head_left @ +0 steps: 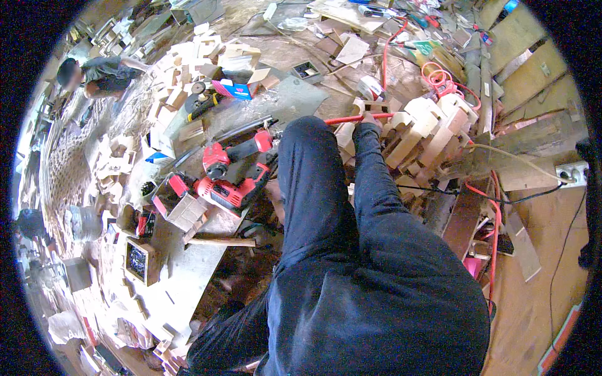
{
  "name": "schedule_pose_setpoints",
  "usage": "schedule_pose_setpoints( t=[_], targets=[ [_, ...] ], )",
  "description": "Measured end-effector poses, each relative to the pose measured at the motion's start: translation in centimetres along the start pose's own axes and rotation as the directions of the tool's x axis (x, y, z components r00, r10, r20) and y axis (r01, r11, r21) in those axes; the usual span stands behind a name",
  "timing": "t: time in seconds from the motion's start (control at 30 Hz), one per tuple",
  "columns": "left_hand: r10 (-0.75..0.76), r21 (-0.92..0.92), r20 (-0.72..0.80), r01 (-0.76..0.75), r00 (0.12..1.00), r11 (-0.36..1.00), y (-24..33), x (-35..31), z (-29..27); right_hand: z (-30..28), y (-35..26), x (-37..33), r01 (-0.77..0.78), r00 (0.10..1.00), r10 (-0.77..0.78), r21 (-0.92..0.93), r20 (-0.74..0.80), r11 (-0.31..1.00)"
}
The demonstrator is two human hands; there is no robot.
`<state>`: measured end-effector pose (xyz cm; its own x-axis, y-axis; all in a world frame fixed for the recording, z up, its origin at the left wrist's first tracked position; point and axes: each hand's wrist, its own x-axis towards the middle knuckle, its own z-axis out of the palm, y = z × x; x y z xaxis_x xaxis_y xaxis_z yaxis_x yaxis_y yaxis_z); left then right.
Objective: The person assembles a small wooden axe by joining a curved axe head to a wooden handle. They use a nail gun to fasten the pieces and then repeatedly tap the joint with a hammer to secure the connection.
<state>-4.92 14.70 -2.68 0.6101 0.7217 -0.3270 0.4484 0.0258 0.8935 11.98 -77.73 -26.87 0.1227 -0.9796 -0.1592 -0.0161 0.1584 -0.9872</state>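
My right arm reaches forward past my raised knee. My right hand [371, 120] is small in view, its fingers closed at the near edge of a notched wooden block [377, 106]. A red hose [343, 119] runs across at the same spot, partly covered by the hand. Beside the hand, to its right, is a stack of pale cut wooden blocks [433, 128]. My left hand does not show. Left of my knee lie a red and black cordless drill [235, 154] and another red and black power tool [233, 188].
An angle grinder [202, 103] and a blue box [235, 89] lie before a large heap of wooden blocks [188, 66]. Another person [103, 78] crouches at the far left. A wooden box of dark small pieces [142, 261] stands left. Cables run to a socket [572, 173] at right.
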Motion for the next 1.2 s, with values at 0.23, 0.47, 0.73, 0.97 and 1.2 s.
schedule_pose_setpoints(
  t=[0.23, 0.47, 0.73, 0.97, 1.2],
  targets=[
    [0.001, -0.032, -0.087, -0.004, 0.996, 0.999, -1.3, -0.8, -4.9, -0.5, 0.4, -0.2, 0.159, 0.987, -0.129, -0.452, 0.095, 0.878],
    [0.005, -0.121, -0.349, -0.05, 0.937, 0.991, -9.4, -7.4, -16.3, -0.9, -8.6, 0.8, 0.725, 0.682, -0.446, -0.616, 0.579, 0.309],
    [-0.334, 0.441, -0.568, 0.621, 0.752, 0.649, -32.8, -17.0, -9.1, 12.9, -19.9, -2.9, 0.894, 0.445, -0.627, -0.364, 0.639, 0.262],
    [-0.265, 0.338, -0.733, 0.674, 0.626, 0.657, -35.8, -20.7, -0.1, 24.4, -25.1, -14.0, 0.91, 0.231, -0.536, 0.015, 0.812, 0.415],
    [-0.566, 0.401, -0.47, 0.735, 0.677, 0.546, -33.2, -18.6, -5.2, 24.8, -21.1, -28.6, 0.744, -0.307, -0.458, 0.511, 0.834, 0.431]
  ],
)
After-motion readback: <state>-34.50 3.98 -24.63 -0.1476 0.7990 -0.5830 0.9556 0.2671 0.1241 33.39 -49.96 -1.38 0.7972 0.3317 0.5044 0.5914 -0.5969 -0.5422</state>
